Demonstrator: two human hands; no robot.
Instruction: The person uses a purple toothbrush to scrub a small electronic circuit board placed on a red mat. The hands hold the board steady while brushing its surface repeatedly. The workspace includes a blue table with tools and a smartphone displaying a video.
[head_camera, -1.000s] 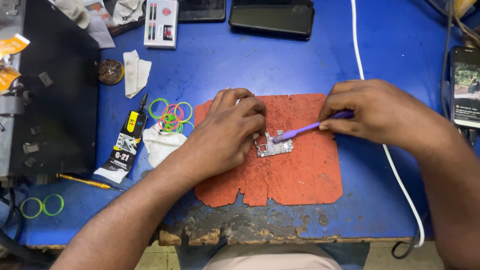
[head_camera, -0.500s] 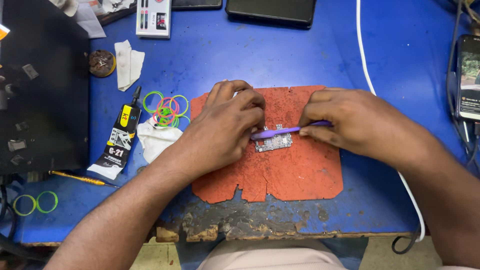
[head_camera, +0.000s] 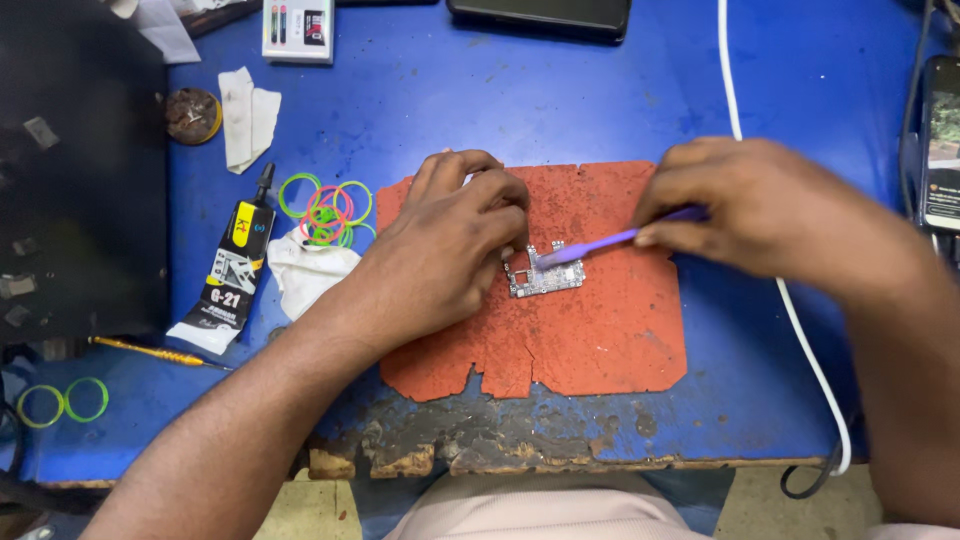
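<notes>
My left hand (head_camera: 445, 245) fingers pinch the small circuit board (head_camera: 540, 275) flat on the orange mat (head_camera: 600, 330) — light, stiff, fragile, best held by its edges. My right hand (head_camera: 760, 215) grips a purple brush (head_camera: 610, 240), bristles touching it.

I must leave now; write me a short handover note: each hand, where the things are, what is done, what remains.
Left hand: fingers pin the small circuit board flat on the orange mat.
Right hand: grips a purple brush-like tool; its tip rests on the board's top edge.
Nearby, left of the mat: glue tube, coloured rubber bands, white cloth. White cable runs along the right side.
Done: board placed and held on the mat.
Left: work on the board is in hand; how far along cannot be told.
</notes>
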